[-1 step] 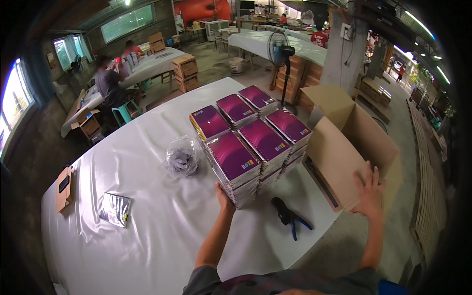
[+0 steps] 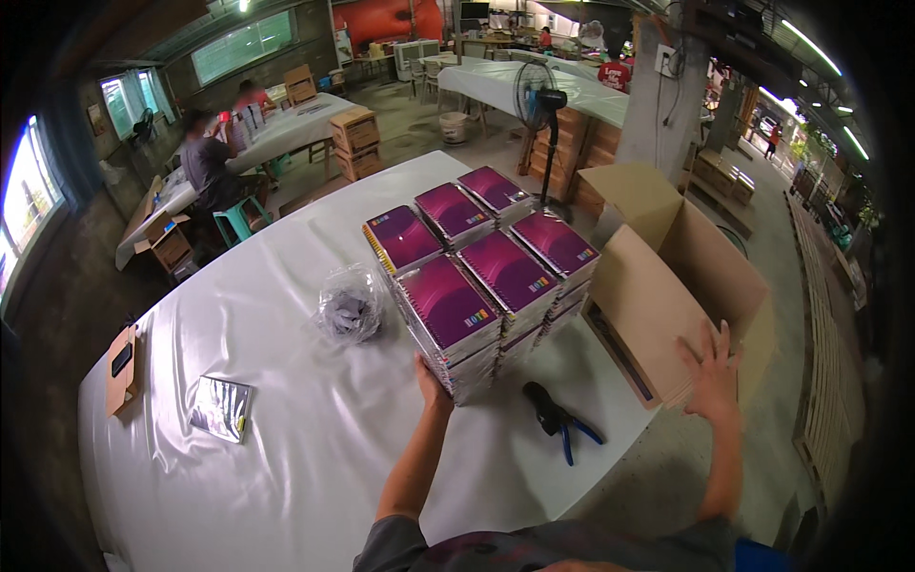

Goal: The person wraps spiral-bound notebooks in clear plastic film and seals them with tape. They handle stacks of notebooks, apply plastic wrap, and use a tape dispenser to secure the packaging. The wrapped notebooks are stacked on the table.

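Observation:
Bundles of purple spiral notebooks [image 2: 443,300], wrapped in clear plastic, stand in stacked rows on the white-covered table [image 2: 286,458]. My left hand [image 2: 434,383] grips the lower near-left corner of this block, its thumb against the side and the other fingers partly hidden. At the right edge of the table, an opened cardboard box [image 2: 643,310] lies tilted with its mouth to the right. My right hand [image 2: 710,377] is open, fingers spread over the box's near flap edge. Between the two hands lie pliers [image 2: 562,419] with a black head and blue handles.
Crumpled clear plastic [image 2: 349,310] sits left of the notebooks. Further left are a small silvery wrapped pack [image 2: 221,408] and a phone [image 2: 122,359] on a piece of cardboard. A standing fan [image 2: 548,105] and a concrete pillar [image 2: 653,119] rise beyond the table. One person [image 2: 212,157] sits at another table.
The view has shifted very slightly. My right fingers rest a little lower on the cardboard; my left hand stays at the notebooks.

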`<state>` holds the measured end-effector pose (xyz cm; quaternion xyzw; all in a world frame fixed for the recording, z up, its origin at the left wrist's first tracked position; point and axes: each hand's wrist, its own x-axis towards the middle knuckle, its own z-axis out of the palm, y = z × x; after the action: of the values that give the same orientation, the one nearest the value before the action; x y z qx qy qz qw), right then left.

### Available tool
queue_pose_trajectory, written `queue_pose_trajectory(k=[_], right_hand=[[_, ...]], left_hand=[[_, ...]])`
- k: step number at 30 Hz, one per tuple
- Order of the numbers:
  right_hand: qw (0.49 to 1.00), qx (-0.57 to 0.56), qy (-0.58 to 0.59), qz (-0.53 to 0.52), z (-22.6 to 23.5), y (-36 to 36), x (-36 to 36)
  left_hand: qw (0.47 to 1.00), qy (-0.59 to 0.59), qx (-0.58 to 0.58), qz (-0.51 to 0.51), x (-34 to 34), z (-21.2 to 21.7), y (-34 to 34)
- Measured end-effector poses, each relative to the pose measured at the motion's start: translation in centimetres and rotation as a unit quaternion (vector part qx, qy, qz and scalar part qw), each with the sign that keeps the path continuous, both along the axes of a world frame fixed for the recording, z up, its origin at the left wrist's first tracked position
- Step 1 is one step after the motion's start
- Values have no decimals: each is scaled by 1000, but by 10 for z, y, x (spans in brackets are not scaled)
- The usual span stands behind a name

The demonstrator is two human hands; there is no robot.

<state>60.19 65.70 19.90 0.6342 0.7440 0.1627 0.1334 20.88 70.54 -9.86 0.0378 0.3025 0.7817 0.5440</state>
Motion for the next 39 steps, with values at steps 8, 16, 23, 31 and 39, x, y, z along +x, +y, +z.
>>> queue_pose_trajectory(k=[8,16,23,31,39], right_hand=[[921,226,237,209,-50,40,106],[722,234,637,-136,-27,46,124],[519,306,791,-108,-41,71,101],[583,268,766,-40,-18,50,49],[908,106,383,-134,-5,65,72]], left_hand=[[1000,10,-6,1,2,7,9],[1000,24,5,2,-5,-4,11],[998,16,29,-56,0,11,12],[999,25,1,-48,-14,-43,27],[999,42,33,-9,2,-17,32]])
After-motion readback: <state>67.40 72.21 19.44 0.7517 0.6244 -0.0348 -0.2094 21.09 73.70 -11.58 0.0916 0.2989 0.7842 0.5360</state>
